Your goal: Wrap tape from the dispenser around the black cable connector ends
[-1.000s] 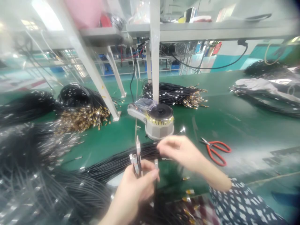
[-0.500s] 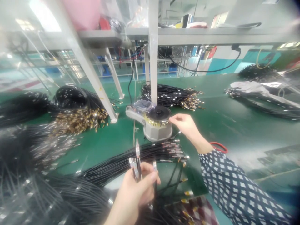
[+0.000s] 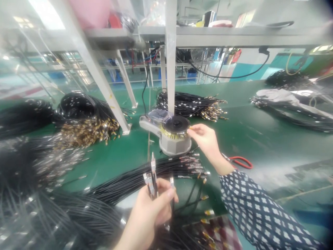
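Observation:
My left hand [image 3: 158,205] is closed around several black cables, whose silver metal connectors [image 3: 153,165] stick up above the fingers. To its right and farther off, my right hand [image 3: 204,137] pinches a small piece of yellow tape [image 3: 190,127] at the rim of a round tape dispenser [image 3: 174,146]. The dispenser has a grey body, a black disc on top and short yellow strips around its edge. Between the hands and the dispenser lies a bundle of black cables [image 3: 135,177] with pale connector ends pointing right.
More cable bundles lie at left [image 3: 80,111] and behind the dispenser [image 3: 192,104]. Red-handled pliers or scissors [image 3: 241,161] rest beside my right forearm. White shelf posts [image 3: 170,62] stand on the green table [image 3: 239,114]. Gold-tipped cable ends [image 3: 209,212] lie at the front.
My right hand has shifted slightly at the dispenser's rim, and a yellow bit now shows at its fingertips. The left hand keeps its hold on the cables. More of the red-handled tool shows.

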Action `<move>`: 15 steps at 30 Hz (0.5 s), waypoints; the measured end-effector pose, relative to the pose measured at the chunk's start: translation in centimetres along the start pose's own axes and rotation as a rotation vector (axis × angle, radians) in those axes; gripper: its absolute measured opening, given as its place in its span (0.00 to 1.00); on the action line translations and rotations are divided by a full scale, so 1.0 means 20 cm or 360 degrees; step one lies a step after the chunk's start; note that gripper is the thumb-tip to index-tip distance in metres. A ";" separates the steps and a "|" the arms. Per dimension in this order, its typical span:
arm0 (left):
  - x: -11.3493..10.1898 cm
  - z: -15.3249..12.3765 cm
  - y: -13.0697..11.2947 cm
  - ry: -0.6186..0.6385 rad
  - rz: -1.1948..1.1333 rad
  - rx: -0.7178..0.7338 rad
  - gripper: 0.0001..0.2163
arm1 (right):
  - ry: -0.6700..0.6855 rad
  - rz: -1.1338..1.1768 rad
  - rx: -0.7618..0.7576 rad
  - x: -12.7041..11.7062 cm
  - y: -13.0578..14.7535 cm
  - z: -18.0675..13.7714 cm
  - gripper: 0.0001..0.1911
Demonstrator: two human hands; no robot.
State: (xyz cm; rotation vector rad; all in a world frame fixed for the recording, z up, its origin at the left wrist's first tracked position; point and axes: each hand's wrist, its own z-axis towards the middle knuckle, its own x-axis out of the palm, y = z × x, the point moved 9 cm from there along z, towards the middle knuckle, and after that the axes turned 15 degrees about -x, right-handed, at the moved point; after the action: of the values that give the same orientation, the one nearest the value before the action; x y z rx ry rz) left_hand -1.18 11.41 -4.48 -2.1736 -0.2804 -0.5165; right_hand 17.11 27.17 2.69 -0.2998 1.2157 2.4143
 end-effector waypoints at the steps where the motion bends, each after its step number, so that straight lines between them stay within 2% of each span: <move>1: 0.00 0.00 0.00 0.0006 0.0002 -0.0001 0.11 | -0.0002 0.0002 0.0002 0.00 0.01 0.00 0.10; 8: -0.01 -0.01 0.01 0.0010 -0.0009 -0.0008 0.11 | -0.0050 -0.0141 -0.0197 -0.02 0.20 -0.01 0.05; 12: -0.01 -0.01 0.01 0.0018 -0.0021 -0.0003 0.11 | -0.0137 0.0022 -0.0174 -0.04 0.15 -0.03 0.09; 15: 0.00 -0.01 0.00 0.0019 -0.0029 -0.0011 0.11 | -0.0113 0.0118 -0.0096 -0.02 0.07 -0.04 0.11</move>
State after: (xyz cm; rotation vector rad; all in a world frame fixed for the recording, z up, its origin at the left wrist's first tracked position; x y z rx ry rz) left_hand -1.25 11.22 -4.50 -2.1757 -0.2926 -0.5415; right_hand 16.79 25.54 3.38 -0.1880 1.1433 2.5061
